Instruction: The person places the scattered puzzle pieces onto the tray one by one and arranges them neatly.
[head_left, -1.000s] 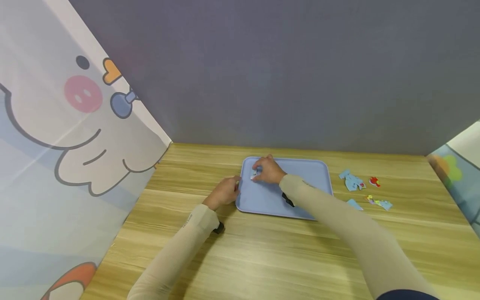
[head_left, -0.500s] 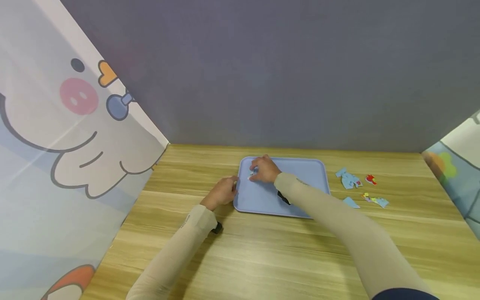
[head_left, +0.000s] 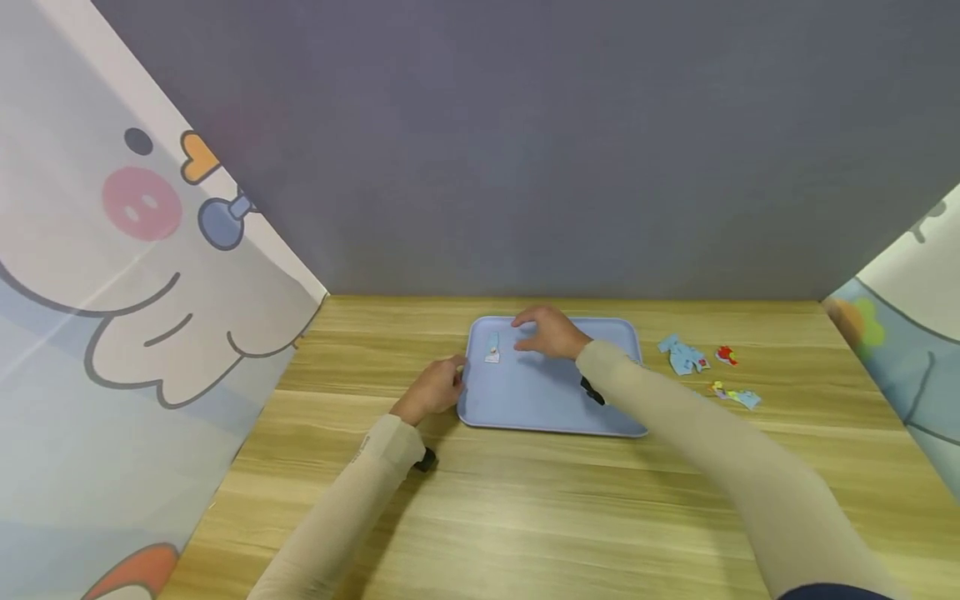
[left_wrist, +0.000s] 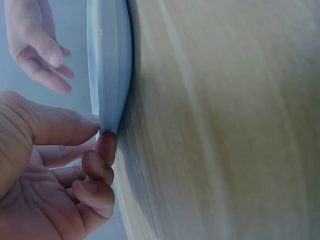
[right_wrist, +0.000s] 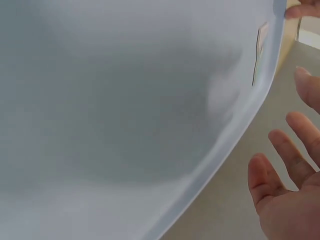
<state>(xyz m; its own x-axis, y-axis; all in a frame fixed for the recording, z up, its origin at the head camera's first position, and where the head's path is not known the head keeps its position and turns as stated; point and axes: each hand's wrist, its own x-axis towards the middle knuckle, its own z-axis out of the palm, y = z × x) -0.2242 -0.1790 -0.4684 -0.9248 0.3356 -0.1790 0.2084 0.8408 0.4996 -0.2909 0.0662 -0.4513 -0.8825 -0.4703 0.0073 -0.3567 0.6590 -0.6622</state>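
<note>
My left hand [head_left: 435, 389] pinches the left rim of a light blue tray [head_left: 525, 400] between thumb and fingers; the left wrist view shows the thumb [left_wrist: 65, 125] on the rim and fingertips at its outer side. A narrow strip of light blue and white puzzle pieces [head_left: 492, 347] lies flat inside the tray near its left end. To the right of that strip, my right hand [head_left: 553, 333] is over the tray with fingers spread and nothing between them. In the right wrist view the strip [right_wrist: 259, 52] lies close to the tray's raised edge, apart from the right fingers.
Right of the tray lie joined light blue puzzle pieces [head_left: 684, 356], a small red piece [head_left: 726, 356] and a yellow, purple and blue group [head_left: 735, 395]. The right forearm partly covers another light blue piece. A grey partition [head_left: 525, 150] rises behind the wooden table [head_left: 510, 508].
My right hand has let go of the light blue puzzle piece and moved right, leaving it on the tray. The left hand keeps its grip on the rim. The head view has shifted slightly.
</note>
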